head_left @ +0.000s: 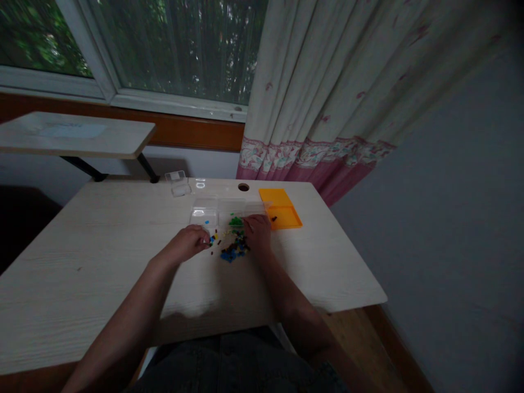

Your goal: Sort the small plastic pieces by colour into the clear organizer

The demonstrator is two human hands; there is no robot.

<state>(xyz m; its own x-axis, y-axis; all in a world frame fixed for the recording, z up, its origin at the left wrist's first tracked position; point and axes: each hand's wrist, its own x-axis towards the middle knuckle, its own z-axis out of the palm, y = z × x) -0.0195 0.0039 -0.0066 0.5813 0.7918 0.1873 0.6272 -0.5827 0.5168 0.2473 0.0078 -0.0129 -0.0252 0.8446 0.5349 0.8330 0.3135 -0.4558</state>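
A pile of small coloured pieces, perhaps toy bricks, lies on the table, with blue pieces at the front, dark ones behind them and green pieces at the back. My left hand is closed in a pinch at the pile's left side, beside a few loose blue, yellow and dark bits; what its fingertips hold is too small to make out. Over the right side of the pile, my right hand has its fingers bent together near the green pieces, their tips partly hidden. A clear plastic compartment box lies just behind both hands.
Right of my right hand lies an open orange box with a few dark pieces in it. A small clear case stands open at the back left, near a raised shelf. The table has a round cable hole towards the window.
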